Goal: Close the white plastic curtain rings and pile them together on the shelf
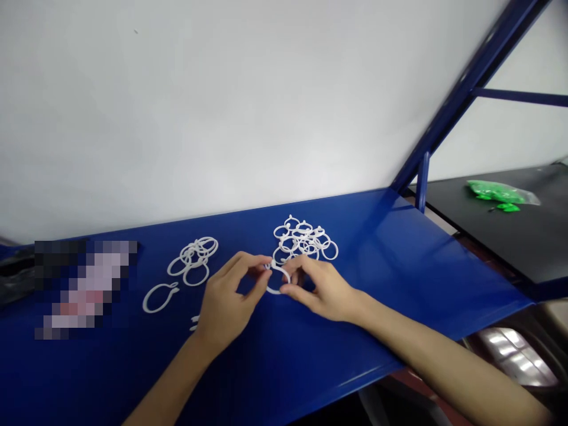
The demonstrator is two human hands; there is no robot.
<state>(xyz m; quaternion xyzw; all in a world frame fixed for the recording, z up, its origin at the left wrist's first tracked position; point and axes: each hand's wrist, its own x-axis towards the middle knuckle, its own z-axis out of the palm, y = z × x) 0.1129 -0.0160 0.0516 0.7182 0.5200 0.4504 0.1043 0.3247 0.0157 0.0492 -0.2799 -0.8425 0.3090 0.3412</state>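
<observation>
My left hand and my right hand meet over the blue shelf, both pinching one white plastic ring between fingertips. Just behind my right hand lies a pile of several white rings. A smaller cluster of white rings lies left of my left hand. One single white ring lies apart, nearer the front left. A small white piece shows beside my left wrist.
A white wall rises behind the shelf. A blue slanted frame post stands at the right. Beyond it a dark table carries a bag of green parts. A blurred patch covers the shelf's left end.
</observation>
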